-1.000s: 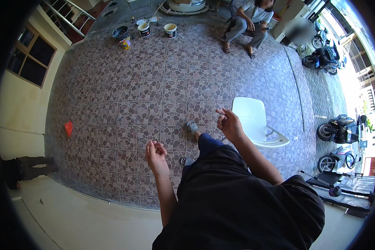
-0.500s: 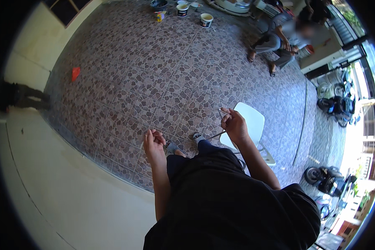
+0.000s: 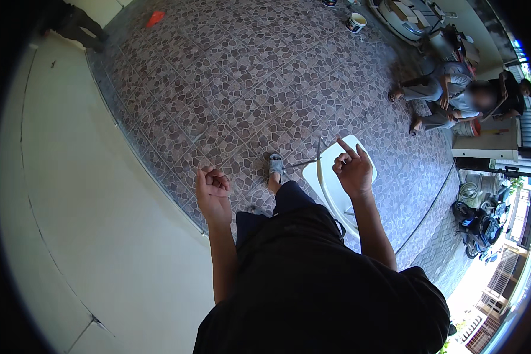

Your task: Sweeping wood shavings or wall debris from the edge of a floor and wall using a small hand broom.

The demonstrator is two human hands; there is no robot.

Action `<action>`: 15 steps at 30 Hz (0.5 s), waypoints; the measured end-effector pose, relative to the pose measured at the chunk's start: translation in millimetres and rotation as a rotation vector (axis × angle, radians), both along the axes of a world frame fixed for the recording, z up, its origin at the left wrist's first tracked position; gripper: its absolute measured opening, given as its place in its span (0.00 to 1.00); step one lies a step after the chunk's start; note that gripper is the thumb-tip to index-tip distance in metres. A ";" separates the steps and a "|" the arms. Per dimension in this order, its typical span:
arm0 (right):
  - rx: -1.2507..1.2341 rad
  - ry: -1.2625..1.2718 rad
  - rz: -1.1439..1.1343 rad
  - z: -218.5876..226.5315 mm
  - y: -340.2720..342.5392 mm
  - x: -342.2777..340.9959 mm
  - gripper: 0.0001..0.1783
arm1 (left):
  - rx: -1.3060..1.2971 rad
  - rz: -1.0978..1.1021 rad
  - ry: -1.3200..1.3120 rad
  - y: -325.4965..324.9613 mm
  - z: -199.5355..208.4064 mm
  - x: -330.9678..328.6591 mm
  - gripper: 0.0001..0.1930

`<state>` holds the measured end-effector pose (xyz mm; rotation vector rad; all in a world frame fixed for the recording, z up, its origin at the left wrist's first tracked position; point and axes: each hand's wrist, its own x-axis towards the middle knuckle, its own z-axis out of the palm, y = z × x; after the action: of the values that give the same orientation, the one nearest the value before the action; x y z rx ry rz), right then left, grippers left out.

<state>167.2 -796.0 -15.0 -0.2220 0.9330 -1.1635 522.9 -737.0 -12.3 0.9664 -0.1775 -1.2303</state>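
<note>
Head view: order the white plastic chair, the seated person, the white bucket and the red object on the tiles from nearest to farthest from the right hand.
Measured from the right hand:
1. White plastic chair, directly beneath the hand.
2. Seated person, up and to the right.
3. White bucket, at the top, straight ahead.
4. Red object, top left, across the tiled floor.

Black short-sleeved shirt [image 3: 324, 289]; both forearms bare. Dark blue trousers [image 3: 289, 197] cover the legs. Grey strapped sandal [image 3: 275, 164] on the forward foot.
</note>
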 end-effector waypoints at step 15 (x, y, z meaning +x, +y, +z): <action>0.103 -0.092 -0.137 -30.8 239.5 -77.5 0.31 | 0.041 0.094 0.091 280.5 -33.0 -53.5 0.17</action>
<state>89.7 -556.4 -45.8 -0.0216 0.9353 -1.2367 469.4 -456.5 -45.3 0.9421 -0.0347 -1.1928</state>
